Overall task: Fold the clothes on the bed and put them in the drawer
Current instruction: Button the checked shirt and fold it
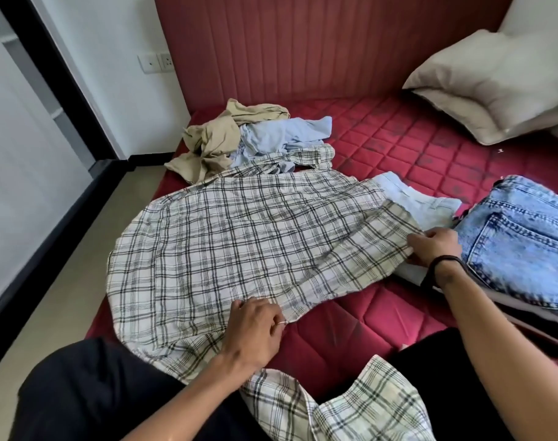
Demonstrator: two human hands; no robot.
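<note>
One plaid shirt (239, 237) lies spread across the red bed (398, 148) at frame centre. The left hand (255, 332) pinches its lower edge; the right hand (433, 246) grips its right edge. Upper centre: one beige garment (214, 141), one blue garment (284, 135). Right: one jeans (519, 237), two pillows (494, 84).

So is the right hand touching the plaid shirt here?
Touching. The head view shows the right hand with fingers curled, pinching the edge of the plaid shirt beside the folded jeans.
</note>
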